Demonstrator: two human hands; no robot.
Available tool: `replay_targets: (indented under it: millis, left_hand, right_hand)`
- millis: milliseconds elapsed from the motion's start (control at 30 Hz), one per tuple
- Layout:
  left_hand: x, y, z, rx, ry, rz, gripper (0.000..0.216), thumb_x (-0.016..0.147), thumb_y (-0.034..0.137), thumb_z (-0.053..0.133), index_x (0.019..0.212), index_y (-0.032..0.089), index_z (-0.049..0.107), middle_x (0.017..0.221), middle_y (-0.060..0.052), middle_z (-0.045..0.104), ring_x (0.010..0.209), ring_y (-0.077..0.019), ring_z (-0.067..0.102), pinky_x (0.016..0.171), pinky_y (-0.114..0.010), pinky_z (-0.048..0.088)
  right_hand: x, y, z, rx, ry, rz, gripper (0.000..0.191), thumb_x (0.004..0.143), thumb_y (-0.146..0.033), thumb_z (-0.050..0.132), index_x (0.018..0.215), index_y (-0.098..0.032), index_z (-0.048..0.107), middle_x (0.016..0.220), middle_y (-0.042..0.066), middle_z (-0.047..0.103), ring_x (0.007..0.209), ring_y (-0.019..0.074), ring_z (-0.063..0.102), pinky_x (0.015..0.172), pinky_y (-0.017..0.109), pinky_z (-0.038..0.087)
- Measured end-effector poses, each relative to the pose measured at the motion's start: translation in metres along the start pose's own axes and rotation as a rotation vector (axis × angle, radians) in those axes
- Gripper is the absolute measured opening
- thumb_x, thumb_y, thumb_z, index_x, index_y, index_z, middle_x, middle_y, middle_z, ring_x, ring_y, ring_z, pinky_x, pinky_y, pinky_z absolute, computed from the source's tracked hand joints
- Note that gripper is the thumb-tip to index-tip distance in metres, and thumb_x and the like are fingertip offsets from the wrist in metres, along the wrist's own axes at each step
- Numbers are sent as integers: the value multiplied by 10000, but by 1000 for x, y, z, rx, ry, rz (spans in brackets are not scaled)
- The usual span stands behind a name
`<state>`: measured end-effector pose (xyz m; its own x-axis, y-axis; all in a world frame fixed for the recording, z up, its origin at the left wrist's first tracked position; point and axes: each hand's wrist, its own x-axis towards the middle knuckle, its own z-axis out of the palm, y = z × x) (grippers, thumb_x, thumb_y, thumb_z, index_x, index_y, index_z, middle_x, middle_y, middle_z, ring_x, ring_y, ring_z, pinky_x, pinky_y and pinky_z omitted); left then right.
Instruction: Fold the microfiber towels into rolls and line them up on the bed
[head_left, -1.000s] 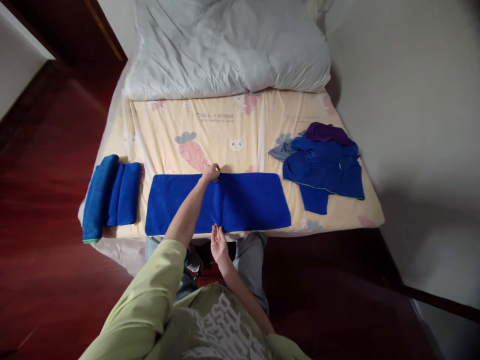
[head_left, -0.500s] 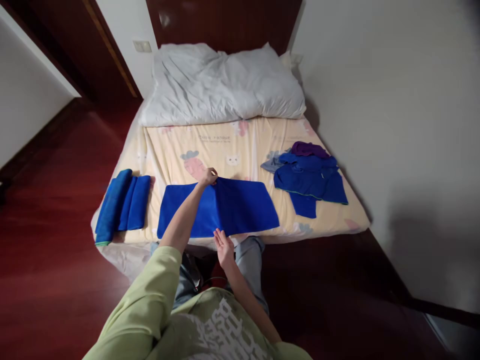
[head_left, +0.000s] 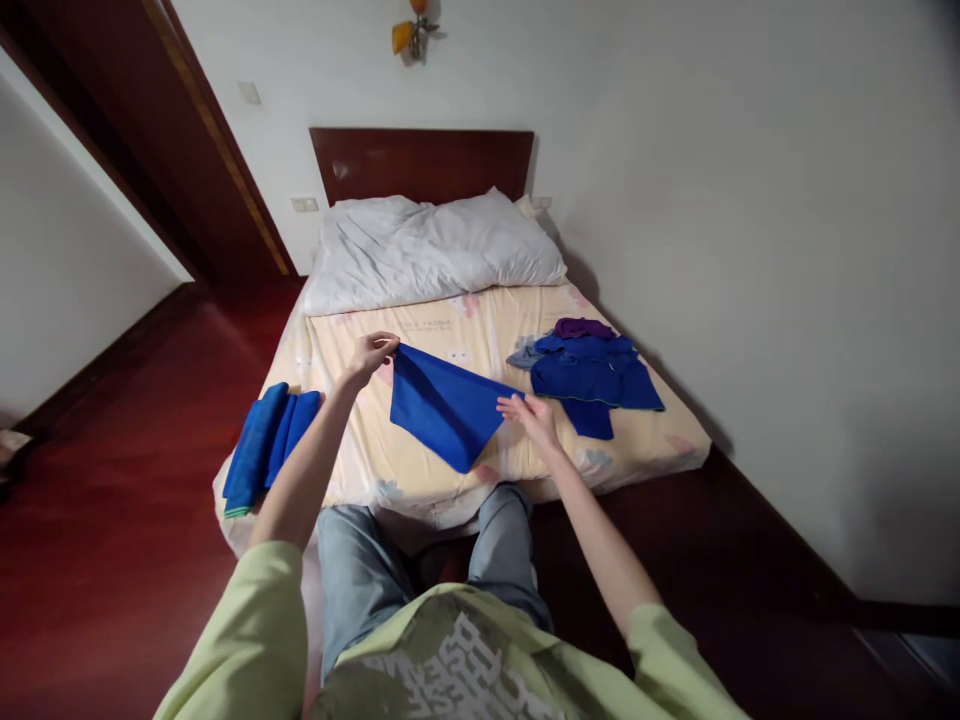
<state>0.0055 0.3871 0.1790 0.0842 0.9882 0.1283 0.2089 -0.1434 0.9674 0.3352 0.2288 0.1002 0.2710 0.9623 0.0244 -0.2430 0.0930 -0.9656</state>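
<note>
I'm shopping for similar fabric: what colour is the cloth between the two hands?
The cloth is plain blue, best seen in the head view.

Matt, soft-looking blue cloth [head_left: 446, 405], creased bedsheet [head_left: 645, 445] of smooth printed fabric, crumpled pale duvet [head_left: 435, 250] with a faint sheen, glossy wood-look headboard [head_left: 427, 160], shiny dark-red floor [head_left: 172, 400], matt white wall [head_left: 750, 200], faded denim jeans [head_left: 356, 560]

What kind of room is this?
Probably a bedroom: there's a bed, a dark wooden headboard against the wall, and puffy white bedding near it.
</note>
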Motion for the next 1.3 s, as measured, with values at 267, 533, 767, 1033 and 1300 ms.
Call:
replay_targets:
  millis: [267,533,767,1033,1300]
  left_hand:
    - [-45,46,-48,47,121,191,533,688,608,802,936,139,747,796,-76,709,721,-167,656,536,-213,464]
    - [-73,55,-75,28,189,185,559,650,545,854,983,103,771,858,-115,755,789,-236,743,625,-278,583]
    - [-112,62,-86,-17,152,72,452,612,452,904,894,117,794,806,-108,761,806,-274,762,755,-385,660]
    - [-133,77,-86,-131,103,-94,467,536,369,970,852,84,778,812,-125,760,805,-274,771,773,-359,670]
    - [-89,35,-80,-129,100,-125,458,549,364,967,832,66,765,784,-131,749,770,-264,766,839,-411,660]
  right_hand:
    - [51,-87,20,-351,18,-378,555,767,-672,743,561,-177,598,517,-1,621,422,66,476,429,179,352]
    - [50,-108,46,-274,-76,-340,540,730,-671,778,654,-145,678,618,52,700,481,86,585,442,178,398]
    - [19,-131,41,-222,-160,-165,510,676,-599,866,703,-111,723,665,90,739,521,116,662,464,174,479]
    - [1,-148,29,-267,-216,42,425,722,-493,904,746,-110,722,708,102,762,547,127,691,488,174,535]
    - [48,-110,45,-230,-179,171,327,854,-400,823,764,-117,687,714,95,766,575,122,701,533,174,567]
